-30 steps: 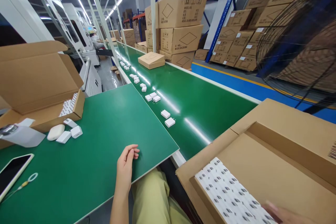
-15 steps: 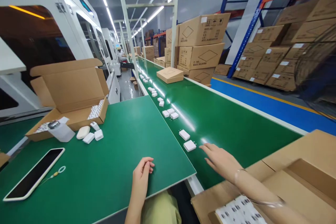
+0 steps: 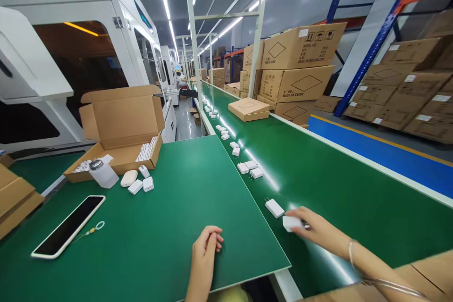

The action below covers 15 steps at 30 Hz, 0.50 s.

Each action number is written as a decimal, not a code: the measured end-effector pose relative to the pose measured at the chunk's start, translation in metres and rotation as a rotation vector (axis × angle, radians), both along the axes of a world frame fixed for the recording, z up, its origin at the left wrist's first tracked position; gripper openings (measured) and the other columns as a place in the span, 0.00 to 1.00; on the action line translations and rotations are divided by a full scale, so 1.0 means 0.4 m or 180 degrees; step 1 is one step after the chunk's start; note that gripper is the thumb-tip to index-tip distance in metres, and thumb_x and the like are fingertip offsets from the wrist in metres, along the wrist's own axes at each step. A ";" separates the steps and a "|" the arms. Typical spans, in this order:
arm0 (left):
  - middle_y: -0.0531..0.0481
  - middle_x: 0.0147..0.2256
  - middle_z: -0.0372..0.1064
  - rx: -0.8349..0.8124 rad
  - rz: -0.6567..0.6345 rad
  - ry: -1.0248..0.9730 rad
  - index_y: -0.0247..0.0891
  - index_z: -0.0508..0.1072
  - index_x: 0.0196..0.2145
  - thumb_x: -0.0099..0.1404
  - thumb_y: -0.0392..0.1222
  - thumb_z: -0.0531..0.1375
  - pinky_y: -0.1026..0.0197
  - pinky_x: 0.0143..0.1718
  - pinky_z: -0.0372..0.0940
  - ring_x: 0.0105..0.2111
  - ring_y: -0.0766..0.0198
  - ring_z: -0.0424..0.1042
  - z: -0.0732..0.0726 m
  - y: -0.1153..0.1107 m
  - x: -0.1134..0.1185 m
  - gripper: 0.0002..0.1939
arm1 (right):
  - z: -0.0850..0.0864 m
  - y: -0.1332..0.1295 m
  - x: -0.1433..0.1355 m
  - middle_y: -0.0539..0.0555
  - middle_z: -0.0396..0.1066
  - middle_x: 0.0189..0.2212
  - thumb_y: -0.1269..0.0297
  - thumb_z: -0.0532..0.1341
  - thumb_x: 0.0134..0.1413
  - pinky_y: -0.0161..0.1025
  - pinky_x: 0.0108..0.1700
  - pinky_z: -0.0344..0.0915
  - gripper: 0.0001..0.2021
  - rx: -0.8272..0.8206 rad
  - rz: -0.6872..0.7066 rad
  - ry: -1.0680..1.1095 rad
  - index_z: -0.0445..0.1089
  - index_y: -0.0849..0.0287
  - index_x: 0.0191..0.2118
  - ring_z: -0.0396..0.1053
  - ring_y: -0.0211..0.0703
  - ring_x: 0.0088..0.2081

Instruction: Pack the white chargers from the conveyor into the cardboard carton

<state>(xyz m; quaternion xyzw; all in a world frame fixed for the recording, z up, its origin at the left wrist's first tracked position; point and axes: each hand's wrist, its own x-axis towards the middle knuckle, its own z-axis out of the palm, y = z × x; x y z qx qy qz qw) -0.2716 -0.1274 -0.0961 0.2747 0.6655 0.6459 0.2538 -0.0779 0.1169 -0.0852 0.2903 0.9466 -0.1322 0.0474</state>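
My right hand [image 3: 309, 224] reaches over the green conveyor belt [image 3: 336, 174], its fingers closed on a white charger [image 3: 292, 223] with metal prongs. Just left of it lies another white charger [image 3: 274, 208], prongs pointing away. Farther up the belt sit several more, among them a small cluster [image 3: 251, 165]. My left hand [image 3: 208, 240] rests at the front of the green table, fingers loosely curled together; no object shows in it.
On the table stand an open carton [image 3: 116, 127], a clear bottle [image 3: 104, 174], a white rounded case [image 3: 129, 178], loose chargers [image 3: 135, 187] and a phone [image 3: 69, 226]. A flat box [image 3: 249, 109] lies on the belt; stacked cartons [image 3: 300, 82] stand beyond.
My right hand has closed on the nearest charger on the belt. The view has turned left, and more of the machine shows. My left hand keeps its curled pose on the table.
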 end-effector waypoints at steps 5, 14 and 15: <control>0.48 0.25 0.68 -0.0016 -0.0008 -0.0007 0.35 0.72 0.31 0.59 0.58 0.51 0.64 0.27 0.61 0.24 0.65 0.64 -0.002 0.002 0.003 0.22 | 0.038 0.056 -0.065 0.53 0.67 0.35 0.63 0.51 0.60 0.40 0.34 0.66 0.10 -0.0025 -0.0434 -0.0671 0.66 0.61 0.40 0.67 0.39 0.32; 0.47 0.24 0.68 -0.0096 -0.0174 -0.0097 0.36 0.72 0.30 0.57 0.61 0.51 0.65 0.25 0.62 0.23 0.65 0.65 -0.036 0.013 -0.016 0.24 | -0.017 0.017 -0.207 0.54 0.66 0.41 0.62 0.58 0.55 0.47 0.40 0.66 0.10 0.0179 -0.0398 -0.1430 0.66 0.61 0.41 0.66 0.44 0.40; 0.47 0.24 0.68 -0.0127 -0.0237 -0.0100 0.36 0.72 0.30 0.57 0.61 0.51 0.65 0.25 0.62 0.23 0.65 0.65 -0.036 0.012 -0.018 0.24 | -0.024 0.023 -0.209 0.54 0.67 0.40 0.62 0.59 0.55 0.46 0.39 0.66 0.09 0.0176 -0.0372 -0.1510 0.66 0.61 0.40 0.66 0.44 0.39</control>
